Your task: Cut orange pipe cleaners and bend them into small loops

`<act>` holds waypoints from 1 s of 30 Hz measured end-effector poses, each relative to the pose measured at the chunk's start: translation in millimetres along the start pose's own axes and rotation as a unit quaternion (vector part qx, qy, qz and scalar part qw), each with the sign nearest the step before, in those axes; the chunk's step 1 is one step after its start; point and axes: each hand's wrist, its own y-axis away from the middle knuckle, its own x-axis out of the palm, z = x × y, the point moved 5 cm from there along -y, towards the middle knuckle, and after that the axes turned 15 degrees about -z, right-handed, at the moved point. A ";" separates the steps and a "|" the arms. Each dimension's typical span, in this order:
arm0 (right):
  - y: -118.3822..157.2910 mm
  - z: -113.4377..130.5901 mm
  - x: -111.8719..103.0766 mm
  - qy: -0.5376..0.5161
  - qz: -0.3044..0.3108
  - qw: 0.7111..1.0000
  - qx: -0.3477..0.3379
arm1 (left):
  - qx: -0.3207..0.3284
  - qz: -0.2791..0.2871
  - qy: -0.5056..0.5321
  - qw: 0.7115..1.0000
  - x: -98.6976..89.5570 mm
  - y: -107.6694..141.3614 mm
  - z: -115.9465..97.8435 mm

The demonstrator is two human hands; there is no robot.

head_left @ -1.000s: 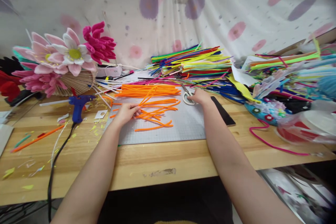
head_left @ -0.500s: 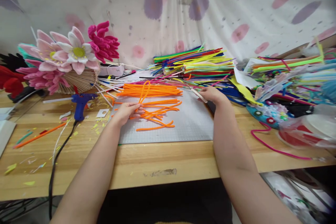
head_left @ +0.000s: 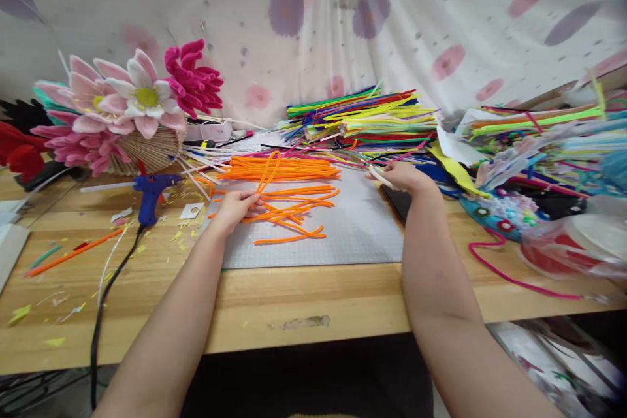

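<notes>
My left hand (head_left: pixel 240 209) is closed on an orange pipe cleaner (head_left: pixel 270 173) bent into a tall narrow loop, which stands up above the fingers. Beneath that hand, loose orange pipe cleaners (head_left: pixel 306 196) lie on a grey cutting mat (head_left: pixel 362 235), some crossing each other. Just behind them is a thick bundle of orange pipe cleaners (head_left: pixel 294 168). At the mat's right back corner my right hand (head_left: pixel 404 176) is closed on white-handled scissors (head_left: pixel 381 176). Their blades point left and away, and blur hides whether they are apart.
A blue glue gun (head_left: pixel 151 199) with a black cord stands at left, amid yellow scraps. Fuzzy flowers (head_left: pixel 144 98) rise behind it. Heaps of coloured pipe cleaners (head_left: pixel 362 114) line the back. A black flat object (head_left: pixel 396 202) lies by the mat's right edge; a red-and-white roll (head_left: pixel 573 245) sits farther right.
My right hand has shifted slightly right with the scissors, and their handles have turned. More of the black flat object shows. My left hand and the orange loop have barely moved.
</notes>
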 end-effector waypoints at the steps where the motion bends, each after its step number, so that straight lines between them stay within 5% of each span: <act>1: 0.1 0.1 0.9 -0.047 0.011 0.999 0.014 | 0.010 -0.007 -0.014 1.000 0.0 -0.5 0.2; 4: 5.8 19.8 13.9 -0.292 0.073 0.953 0.019 | 0.029 -0.010 -0.056 0.998 1.2 -1.9 2.0; 8: 34.1 81.4 53.4 -0.588 0.273 0.761 -0.021 | 0.053 -0.007 -0.104 0.993 1.2 -4.7 4.2; 11: 62.8 117.2 91.3 -0.625 0.436 0.647 0.010 | 0.078 -0.011 -0.130 0.988 0.0 -6.3 4.1; 14: 85.5 133.9 117.0 -0.605 0.550 0.575 0.023 | 0.086 -0.016 -0.138 0.987 -0.4 -7.3 4.9; 17: 94.9 136.1 128.4 -0.588 0.599 0.544 0.031 | 0.087 -0.011 -0.131 0.987 1.7 -7.6 6.3; 21: 93.6 134.5 126.5 -0.610 0.591 0.526 0.033 | 0.099 0.010 -0.122 0.988 6.6 -6.6 7.5; 30: 93.5 132.5 118.1 -0.624 0.581 0.520 0.048 | 0.094 -0.027 -0.127 0.987 6.2 -6.9 8.1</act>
